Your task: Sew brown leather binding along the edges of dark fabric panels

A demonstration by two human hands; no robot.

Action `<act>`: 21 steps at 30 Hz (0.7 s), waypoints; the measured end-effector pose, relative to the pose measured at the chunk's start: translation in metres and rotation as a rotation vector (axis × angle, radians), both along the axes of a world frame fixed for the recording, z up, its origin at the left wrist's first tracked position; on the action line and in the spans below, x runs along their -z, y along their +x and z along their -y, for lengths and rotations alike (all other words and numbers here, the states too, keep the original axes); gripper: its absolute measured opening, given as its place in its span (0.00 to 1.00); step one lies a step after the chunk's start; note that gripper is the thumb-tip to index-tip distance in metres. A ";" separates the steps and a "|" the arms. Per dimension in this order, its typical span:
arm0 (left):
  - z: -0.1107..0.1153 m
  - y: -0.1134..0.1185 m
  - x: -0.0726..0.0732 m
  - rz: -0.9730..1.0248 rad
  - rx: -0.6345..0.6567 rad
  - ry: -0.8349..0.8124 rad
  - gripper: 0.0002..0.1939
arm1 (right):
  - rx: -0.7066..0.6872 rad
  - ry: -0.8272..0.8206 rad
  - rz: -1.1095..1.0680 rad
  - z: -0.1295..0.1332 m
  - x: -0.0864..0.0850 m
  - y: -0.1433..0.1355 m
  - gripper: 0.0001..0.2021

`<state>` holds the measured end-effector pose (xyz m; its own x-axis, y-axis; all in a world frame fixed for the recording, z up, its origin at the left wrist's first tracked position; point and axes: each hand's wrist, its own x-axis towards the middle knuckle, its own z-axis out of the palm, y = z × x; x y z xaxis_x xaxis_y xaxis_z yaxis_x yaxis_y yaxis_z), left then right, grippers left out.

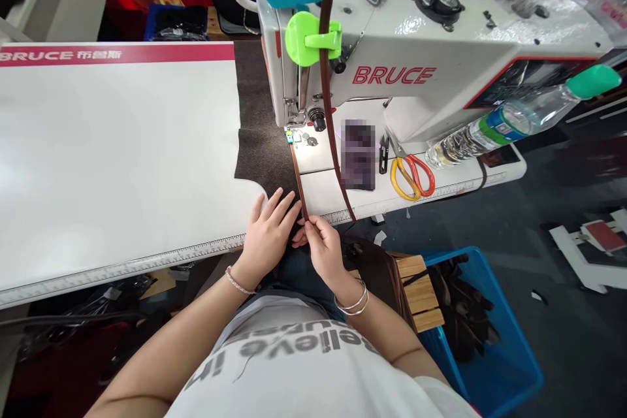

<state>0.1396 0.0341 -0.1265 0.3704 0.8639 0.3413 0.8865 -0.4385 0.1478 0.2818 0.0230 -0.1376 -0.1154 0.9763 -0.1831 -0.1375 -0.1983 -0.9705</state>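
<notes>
Dark fabric stretches ahead of the left hand, which lies flat and spread on its near end; the right hand pinches a brown strip running along the fabric's right edge. Beyond both hands stands a sewing machine.

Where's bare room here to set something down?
The broad white tabletop lies bare between its red back strip, front ruler tape and the dark brown cloth under the left hand. It's crowded right of the cloth: white sewing machine, orange-and-yellow-handled scissors, green-capped clear plastic bottle.
</notes>
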 end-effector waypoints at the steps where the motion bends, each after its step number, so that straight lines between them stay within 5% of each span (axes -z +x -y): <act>1: 0.000 0.000 0.000 -0.003 0.000 -0.001 0.18 | 0.000 -0.002 0.000 0.000 0.000 0.000 0.15; 21: 0.001 0.002 0.000 -0.054 -0.007 0.010 0.20 | 0.001 0.002 0.027 -0.001 0.000 0.000 0.13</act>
<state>0.1412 0.0327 -0.1261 0.3822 0.8635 0.3292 0.8963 -0.4330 0.0953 0.2818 0.0237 -0.1374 -0.1092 0.9768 -0.1842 -0.1119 -0.1962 -0.9742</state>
